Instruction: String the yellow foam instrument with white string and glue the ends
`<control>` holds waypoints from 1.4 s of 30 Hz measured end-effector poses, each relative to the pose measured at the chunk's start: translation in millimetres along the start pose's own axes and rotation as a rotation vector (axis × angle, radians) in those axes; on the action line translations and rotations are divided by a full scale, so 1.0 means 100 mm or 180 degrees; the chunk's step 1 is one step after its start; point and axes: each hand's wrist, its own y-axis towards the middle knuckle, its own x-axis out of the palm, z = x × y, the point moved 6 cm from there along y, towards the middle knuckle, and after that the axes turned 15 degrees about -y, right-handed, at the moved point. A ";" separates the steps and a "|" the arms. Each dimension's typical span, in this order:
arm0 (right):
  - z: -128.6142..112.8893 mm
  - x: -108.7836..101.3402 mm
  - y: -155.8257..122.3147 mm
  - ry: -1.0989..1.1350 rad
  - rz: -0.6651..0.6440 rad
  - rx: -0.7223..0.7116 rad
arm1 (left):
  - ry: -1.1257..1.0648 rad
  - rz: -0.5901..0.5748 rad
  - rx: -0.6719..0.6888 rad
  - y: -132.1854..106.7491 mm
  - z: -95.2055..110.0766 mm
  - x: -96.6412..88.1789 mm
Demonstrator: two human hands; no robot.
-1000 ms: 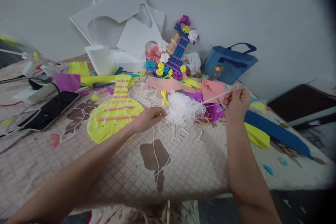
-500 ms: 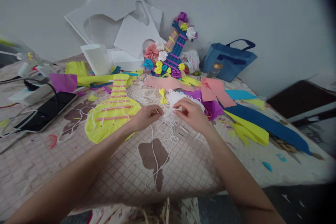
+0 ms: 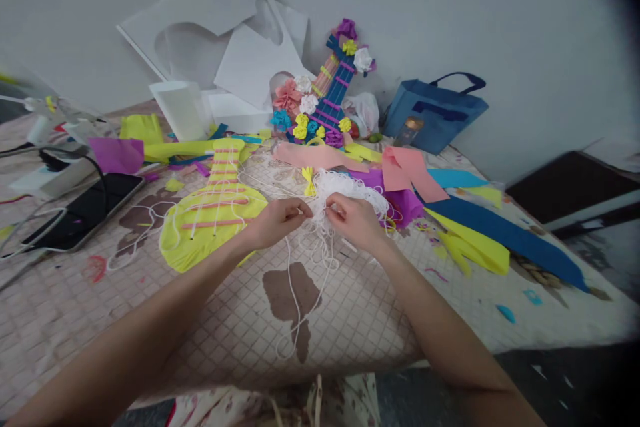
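Observation:
A tangled heap of white string (image 3: 345, 188) lies in the middle of the table, with loose loops trailing toward me. At its left edge my left hand (image 3: 280, 219) pinches a strand of the string between thumb and fingertips. My right hand (image 3: 354, 220) is over the front of the heap, thumb and fingers closed on the string too; the exact strand is too fine to make out. Left of my hands lies a yellow paper guitar (image 3: 213, 213) with pink strips across it and white strings along its neck and body. A small yellow paper bow (image 3: 309, 181) sits just behind my hands.
A decorated blue guitar (image 3: 334, 97) with paper flowers leans on the wall, beside white foam boards (image 3: 250, 67). A blue bag (image 3: 435, 113) stands right. Coloured paper strips (image 3: 515, 230) lie at right; a phone (image 3: 83, 210) and power strip (image 3: 50, 177) at left.
My right hand has shifted slightly left, closer to my left hand, its fingers more closed on the string. The left hand stays almost in place.

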 end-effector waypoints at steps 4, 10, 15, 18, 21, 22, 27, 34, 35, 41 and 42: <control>0.10 -0.07 0.00 0.0297 0.0344 0.0317 | 0.0141 0.0002 0.0082 0.00 0.02 -0.02; 0.21 0.03 0.03 0.2228 0.0136 0.0671 | 0.0274 0.0163 0.0093 -0.01 0.08 -0.08; 0.13 0.13 0.01 0.3070 -0.0205 0.0919 | -0.0473 0.0858 0.0402 -0.04 0.16 -0.13; 0.02 0.14 -0.01 0.3025 -0.0305 0.0849 | -0.0251 0.1194 0.0435 -0.09 0.20 -0.10; -0.09 0.18 -0.03 0.3161 -0.0443 0.0714 | 0.0233 0.1056 0.0443 -0.10 0.24 0.00; -0.11 0.20 -0.03 0.3251 -0.0518 0.0704 | 0.0341 0.0988 0.0447 -0.10 0.24 0.02; -0.03 0.20 -0.02 0.3377 -0.0342 0.0906 | 0.0378 0.0814 0.0240 -0.07 0.13 0.05; 0.08 -0.13 0.00 0.1486 0.0367 0.0396 | -0.0190 0.1242 0.0153 -0.05 0.01 -0.10; 0.12 -0.17 0.00 0.1496 0.0455 0.0425 | -0.0109 0.1309 0.0132 -0.05 0.01 -0.13; 0.69 -0.63 -0.10 0.2605 0.2177 0.1138 | 0.0638 0.1479 0.0091 -0.06 0.01 -0.26; 0.81 -0.70 -0.13 0.2805 0.2434 0.1214 | 0.0685 0.1479 0.0097 -0.05 0.01 -0.27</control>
